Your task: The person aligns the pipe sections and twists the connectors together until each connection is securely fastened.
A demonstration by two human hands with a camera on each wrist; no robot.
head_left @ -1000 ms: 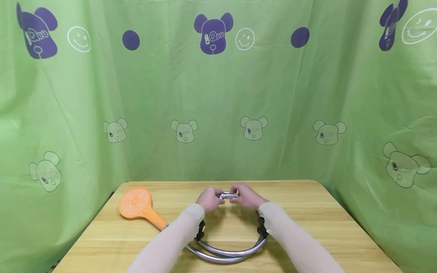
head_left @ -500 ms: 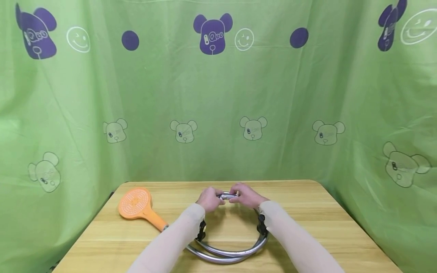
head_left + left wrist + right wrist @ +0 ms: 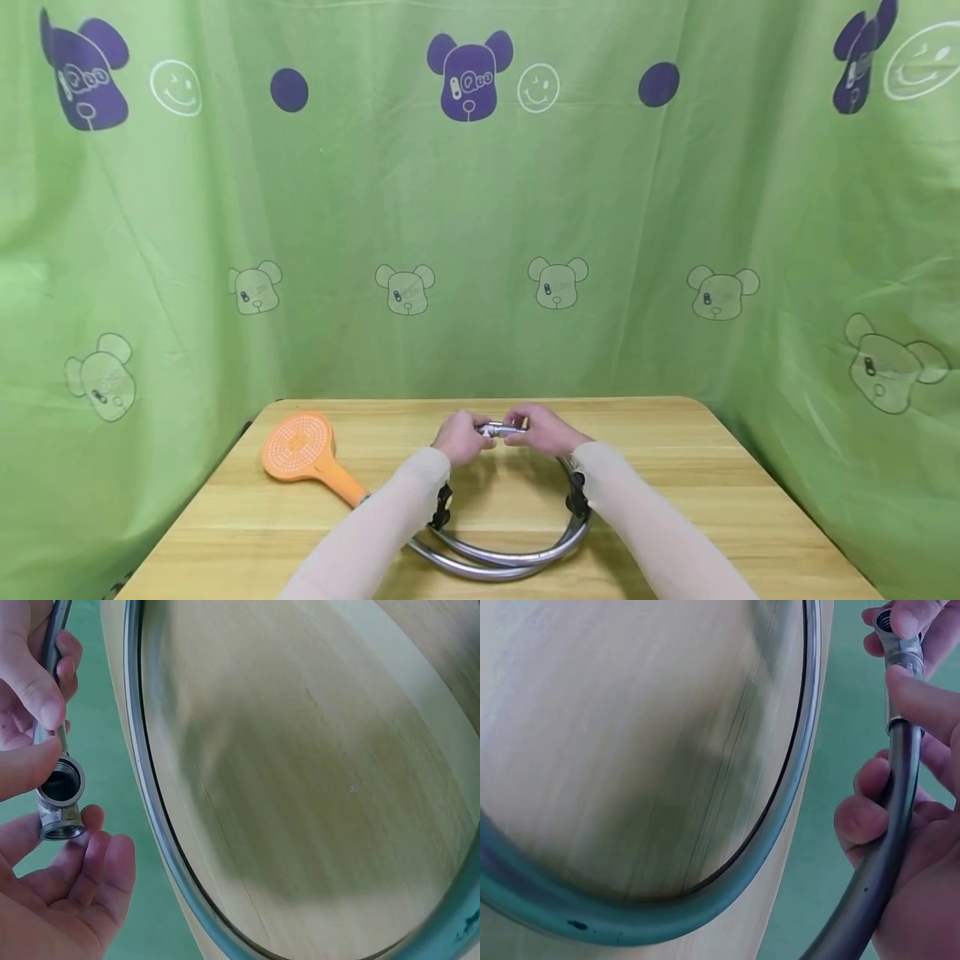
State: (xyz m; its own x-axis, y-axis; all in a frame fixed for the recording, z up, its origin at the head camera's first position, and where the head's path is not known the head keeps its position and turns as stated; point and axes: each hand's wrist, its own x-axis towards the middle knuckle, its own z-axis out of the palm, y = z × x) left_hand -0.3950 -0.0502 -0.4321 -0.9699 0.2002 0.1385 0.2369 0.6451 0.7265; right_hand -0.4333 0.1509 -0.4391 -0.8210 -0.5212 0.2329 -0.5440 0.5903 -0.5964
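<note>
Near the far edge of the table, my left hand [image 3: 457,438] pinches a small metal tee fitting [image 3: 60,796] with threaded openings, seen best in the left wrist view. My right hand [image 3: 548,431] grips the end of a grey shower hose [image 3: 904,765], its fingers curled round it and its thumb on the metal connector by the fitting. The fitting and hose end meet in line; how far the threads engage is hidden. At the hose's other end lies an orange shower head [image 3: 300,446] with its spray face up, left of my left hand.
The hose loops over the wooden table [image 3: 675,500] between and below my forearms. Black wrist straps sit on both sleeves. A green curtain [image 3: 480,200] with bear prints hangs behind the table and along both sides.
Both hands stay in nearly the same place on the fitting and hose end. The metal connector between them shifts only slightly. The shower head and hose loop lie still.
</note>
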